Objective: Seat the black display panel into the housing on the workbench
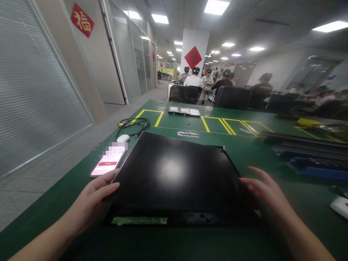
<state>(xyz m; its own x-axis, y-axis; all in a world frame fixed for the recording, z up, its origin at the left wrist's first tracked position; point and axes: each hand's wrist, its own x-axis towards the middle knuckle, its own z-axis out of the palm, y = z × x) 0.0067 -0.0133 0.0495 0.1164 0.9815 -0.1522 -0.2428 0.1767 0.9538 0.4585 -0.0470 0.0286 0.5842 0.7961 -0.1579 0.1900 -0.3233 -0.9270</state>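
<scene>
A glossy black display panel (176,166) lies slightly askew over a thin black frame (206,219). Along the frame's near side, a strip of green circuit board (140,220) shows below the panel. My left hand (95,190) grips the panel's left edge, thumb on top and fingers partly hidden underneath. At the right edge, my right hand (261,185) has its fingers stretched and apart, one fingertip at or against the panel's side. The far right corner of the frame sticks out past the panel.
Left of the panel are a lit phone (108,159), a white mouse (123,138) and a coiled black cable (133,125). Hard drives (184,111) sit at the far side of the green table (174,123). Dark bars and a blue part (312,167) lie right. People sit beyond.
</scene>
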